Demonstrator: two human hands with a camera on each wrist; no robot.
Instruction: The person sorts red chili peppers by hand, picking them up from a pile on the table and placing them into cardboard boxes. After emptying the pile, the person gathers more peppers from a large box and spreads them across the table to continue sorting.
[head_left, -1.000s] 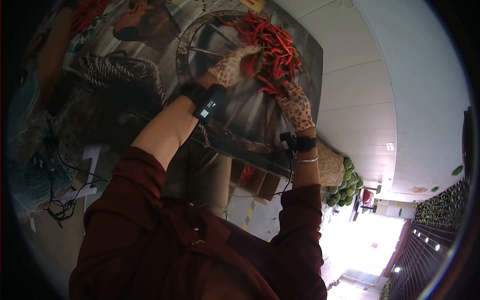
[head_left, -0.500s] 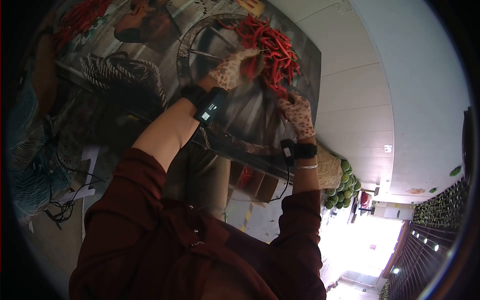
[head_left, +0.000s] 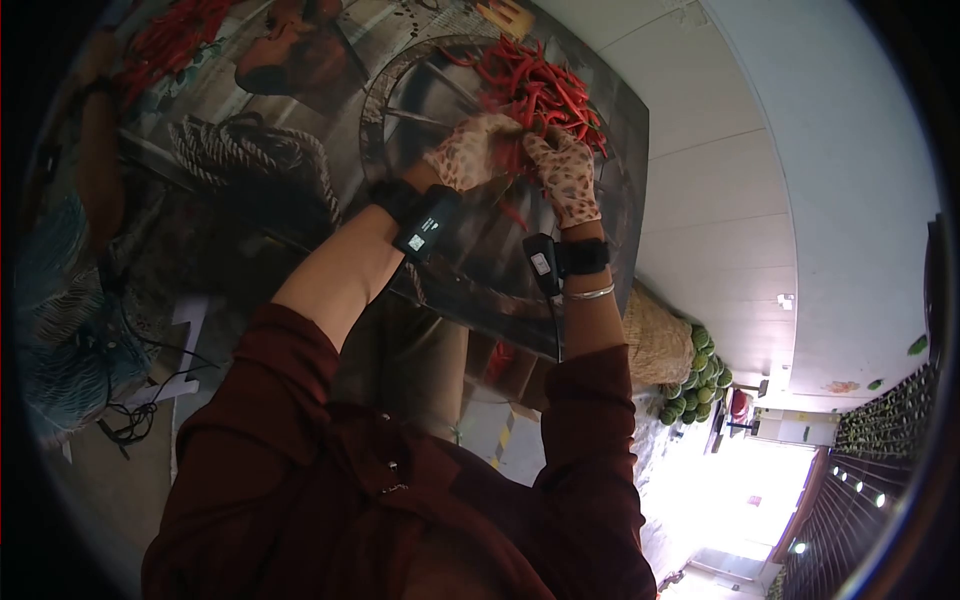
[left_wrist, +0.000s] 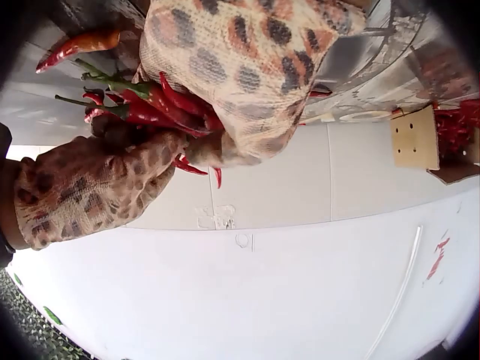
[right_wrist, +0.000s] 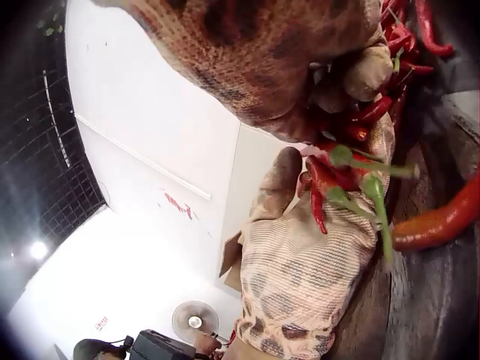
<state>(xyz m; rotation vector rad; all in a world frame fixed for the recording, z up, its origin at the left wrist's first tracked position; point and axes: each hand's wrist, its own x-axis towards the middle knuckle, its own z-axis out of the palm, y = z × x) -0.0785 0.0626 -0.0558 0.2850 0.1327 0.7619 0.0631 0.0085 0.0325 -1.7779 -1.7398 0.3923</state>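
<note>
A heap of red chilies (head_left: 540, 85) lies on a table covered with a printed picture sheet (head_left: 250, 150). Both hands wear spotted gloves and meet at the heap's near edge. My left hand (head_left: 472, 148) grips a small bunch of chilies with green stems (left_wrist: 150, 101). My right hand (head_left: 565, 175) is pressed against it, its fingers curled onto the same bunch (right_wrist: 345, 172). In the left wrist view the left hand (left_wrist: 247, 67) is on top and the right hand (left_wrist: 90, 187) closes in from the left. One loose chili (right_wrist: 439, 221) lies beside the hands.
A woven basket (head_left: 650, 335) and a pile of watermelons (head_left: 700, 365) stand past the table's end. Cables (head_left: 120, 420) lie on the floor at the left. A cardboard box with more chilies (left_wrist: 450, 135) sits further off. A fan (right_wrist: 193, 321) stands in the distance.
My right hand has moved from the lower edge of the heap across to my left hand and now joins it on the bunch. The left hand has stayed nearly in place.
</note>
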